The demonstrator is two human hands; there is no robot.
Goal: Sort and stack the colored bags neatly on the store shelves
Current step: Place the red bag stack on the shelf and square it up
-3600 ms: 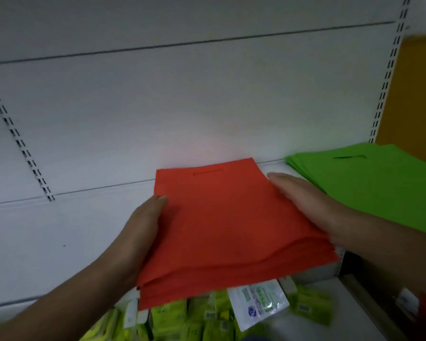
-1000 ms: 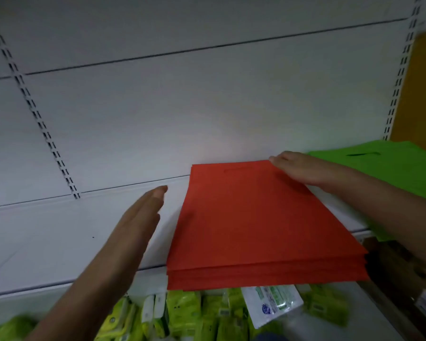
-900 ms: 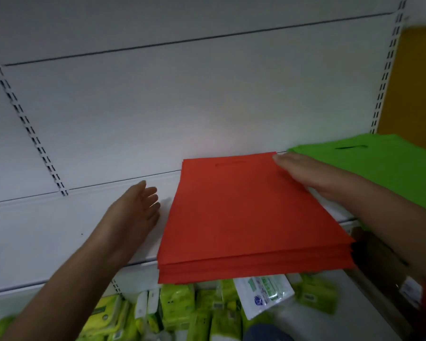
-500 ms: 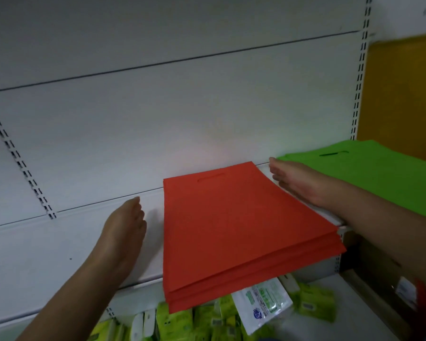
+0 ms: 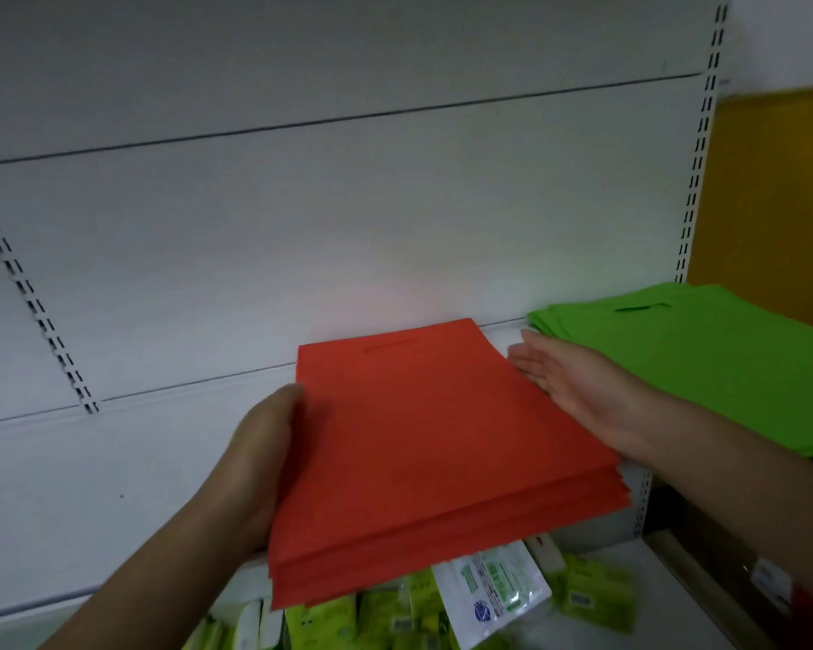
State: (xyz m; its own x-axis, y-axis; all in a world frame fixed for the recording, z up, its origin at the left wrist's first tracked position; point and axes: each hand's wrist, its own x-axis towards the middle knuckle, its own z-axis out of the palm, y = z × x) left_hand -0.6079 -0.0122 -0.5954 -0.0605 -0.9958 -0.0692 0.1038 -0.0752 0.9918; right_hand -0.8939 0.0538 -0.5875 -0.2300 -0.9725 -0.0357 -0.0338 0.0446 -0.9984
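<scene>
The left hand [image 5: 259,457] has come back from the bare shelf [image 5: 127,462] and is pressing flat against the left edge of the red bag stack [image 5: 423,443]. The right hand [image 5: 578,391], fingers straight, is bracing its right edge, seemingly touching. The stack is overhanging the shelf's near edge, left of the green bags [image 5: 705,358].

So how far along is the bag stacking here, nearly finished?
The green bags already lie in a flat pile on the shelf. In hand is the red stack: the left hand and right hand press flat against its two sides, squaring it. Its front edge overhangs the shelf and the layers look a little uneven, so pushing it back and tidying remain.
</scene>
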